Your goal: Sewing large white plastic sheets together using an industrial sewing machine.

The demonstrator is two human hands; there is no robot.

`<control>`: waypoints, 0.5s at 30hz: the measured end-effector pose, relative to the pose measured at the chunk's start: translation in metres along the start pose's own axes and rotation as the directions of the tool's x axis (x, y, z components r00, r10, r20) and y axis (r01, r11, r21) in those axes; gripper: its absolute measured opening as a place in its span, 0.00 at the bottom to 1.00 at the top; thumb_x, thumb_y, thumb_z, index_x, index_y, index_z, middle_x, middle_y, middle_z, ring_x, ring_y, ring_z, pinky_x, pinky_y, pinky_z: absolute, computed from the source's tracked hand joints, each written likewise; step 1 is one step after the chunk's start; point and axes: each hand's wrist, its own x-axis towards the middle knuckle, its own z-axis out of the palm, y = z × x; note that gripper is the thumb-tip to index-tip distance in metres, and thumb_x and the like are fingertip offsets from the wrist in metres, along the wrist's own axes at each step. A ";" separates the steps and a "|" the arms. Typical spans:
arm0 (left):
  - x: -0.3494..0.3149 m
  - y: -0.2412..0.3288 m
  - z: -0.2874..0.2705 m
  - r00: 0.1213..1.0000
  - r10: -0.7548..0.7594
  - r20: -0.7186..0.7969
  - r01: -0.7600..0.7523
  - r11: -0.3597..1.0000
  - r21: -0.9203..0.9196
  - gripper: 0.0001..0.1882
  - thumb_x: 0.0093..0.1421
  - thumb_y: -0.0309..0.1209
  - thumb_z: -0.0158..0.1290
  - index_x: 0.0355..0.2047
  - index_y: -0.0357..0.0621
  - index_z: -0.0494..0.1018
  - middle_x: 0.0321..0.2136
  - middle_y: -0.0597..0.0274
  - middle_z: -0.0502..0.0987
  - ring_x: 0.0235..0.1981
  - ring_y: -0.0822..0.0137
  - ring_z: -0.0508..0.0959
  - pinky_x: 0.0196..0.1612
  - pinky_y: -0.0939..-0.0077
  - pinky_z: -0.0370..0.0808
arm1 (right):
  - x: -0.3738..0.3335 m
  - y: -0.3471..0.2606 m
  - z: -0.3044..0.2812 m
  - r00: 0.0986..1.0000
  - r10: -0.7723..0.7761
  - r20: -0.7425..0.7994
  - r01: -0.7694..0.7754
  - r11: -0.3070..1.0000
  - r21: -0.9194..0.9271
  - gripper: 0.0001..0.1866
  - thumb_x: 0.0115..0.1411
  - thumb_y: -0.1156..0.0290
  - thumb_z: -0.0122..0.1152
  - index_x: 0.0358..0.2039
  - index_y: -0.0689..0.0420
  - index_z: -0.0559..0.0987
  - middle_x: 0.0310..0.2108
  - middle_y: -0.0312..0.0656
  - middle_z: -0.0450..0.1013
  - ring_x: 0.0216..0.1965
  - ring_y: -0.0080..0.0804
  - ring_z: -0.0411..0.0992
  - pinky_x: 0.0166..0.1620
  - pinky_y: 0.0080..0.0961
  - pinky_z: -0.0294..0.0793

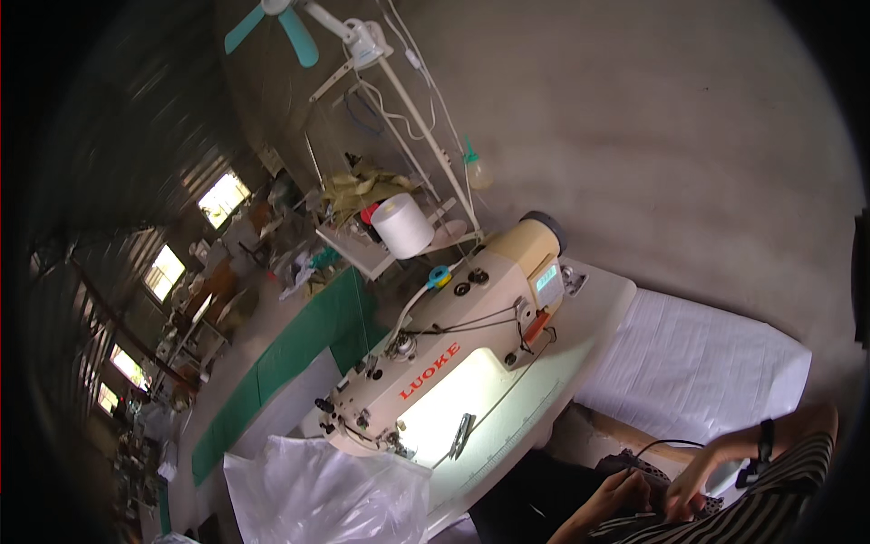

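Note:
Low on the right, in front of my striped top, my left hand (pixel 620 496) has its fingers curled together. Close beside it, my right hand (pixel 689 488) points downward, its fingers bent and pinched. Whatever lies between the fingers is too small and hidden to name. A dark dotted piece, apparently fabric (pixel 645 465), sits just behind the hands, with a thin black cord arching over it. Both hands are over my lap, apart from the sewing machine (pixel 433 363). Small metal thread snips (pixel 462 437) lie on the lit machine table (pixel 507 426).
A white thread cone (pixel 401 226) stands behind the machine, below a pole carrying a teal-bladed fan (pixel 297 38). Clear plastic sheeting (pixel 326 494) hangs at the table's near left. Green cloth (pixel 281 354) stretches beyond it. A white-covered surface (pixel 693 358) adjoins the wall at right.

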 end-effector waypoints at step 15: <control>-0.183 -0.144 -0.033 0.554 0.242 -0.797 -0.096 0.969 0.227 0.16 0.67 0.29 0.52 0.54 0.41 0.71 0.48 0.57 0.77 0.48 0.66 0.77 0.52 0.73 0.73 | -0.031 0.134 0.008 0.854 0.504 0.132 -0.499 0.720 0.481 0.26 0.66 0.39 0.49 0.46 0.47 0.80 0.37 0.26 0.79 0.41 0.17 0.75 0.41 0.24 0.74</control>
